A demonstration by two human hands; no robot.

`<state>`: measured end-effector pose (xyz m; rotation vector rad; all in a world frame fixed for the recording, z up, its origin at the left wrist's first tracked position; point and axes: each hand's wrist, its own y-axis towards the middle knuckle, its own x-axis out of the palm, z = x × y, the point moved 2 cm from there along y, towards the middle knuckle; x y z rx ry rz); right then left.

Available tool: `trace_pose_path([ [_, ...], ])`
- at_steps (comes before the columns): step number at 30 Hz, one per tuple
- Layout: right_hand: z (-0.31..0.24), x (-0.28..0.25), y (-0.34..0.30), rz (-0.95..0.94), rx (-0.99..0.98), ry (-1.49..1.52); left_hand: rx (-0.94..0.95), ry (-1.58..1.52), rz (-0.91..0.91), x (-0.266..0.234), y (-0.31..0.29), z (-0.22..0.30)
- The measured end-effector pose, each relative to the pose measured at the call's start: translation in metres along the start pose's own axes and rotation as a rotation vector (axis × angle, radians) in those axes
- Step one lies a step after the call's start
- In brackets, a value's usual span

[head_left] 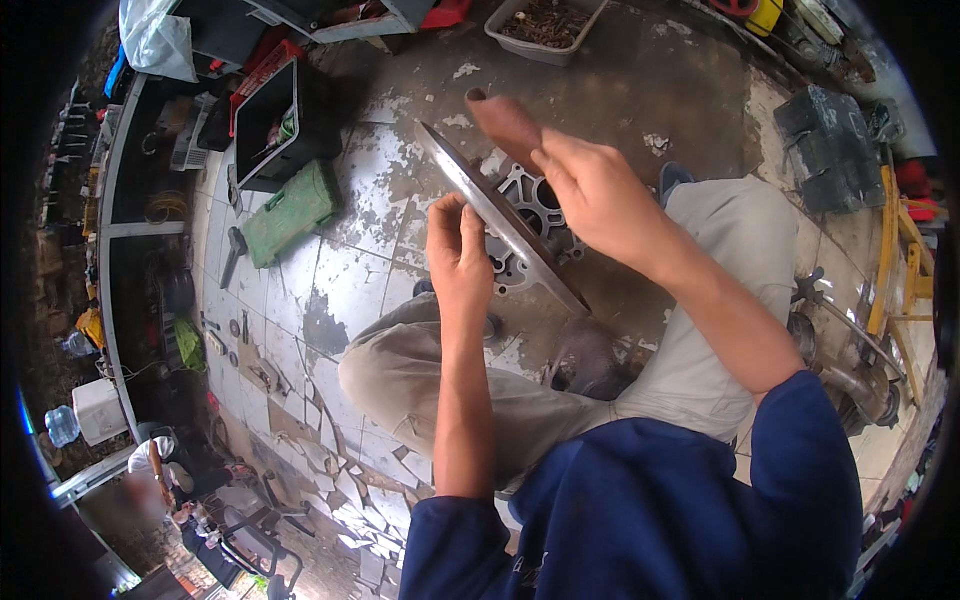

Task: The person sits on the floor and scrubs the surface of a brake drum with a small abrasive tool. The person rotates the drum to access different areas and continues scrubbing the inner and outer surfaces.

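My left hand (460,250) grips the near-left side of a round metal disc (510,232), which stands tilted almost edge-on in front of me. Above the disc's far side, my right hand (595,195) is closed on a curled reddish-brown sheet (507,128) that looks like sandpaper. The sheet's free end points up and to the left, apart from the disc. Behind and below the disc, a silver cast metal housing (515,277) with holes rests on the floor between my legs, partly hidden by the disc and my right hand.
On the left lie a green case (292,213), a black crate (268,125) and a hammer (234,255). A tub of small metal parts (545,45) stands at the far side. To the right are a black box (828,148) and a yellow frame (884,250). A person (150,475) sits at lower left.
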<state>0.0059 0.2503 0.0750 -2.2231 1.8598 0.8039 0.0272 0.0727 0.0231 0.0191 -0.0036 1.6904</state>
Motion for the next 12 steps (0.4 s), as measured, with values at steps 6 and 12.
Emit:
trace_pose_path([
  [6,0.015,0.006,0.002,0.034,0.050,-0.090,-0.031,-0.026,0.012,-0.002,-0.004,0.003],
  [12,0.028,0.010,-0.006,-0.256,0.052,-0.219,-0.008,0.007,-0.004,-0.002,0.001,-0.002],
])
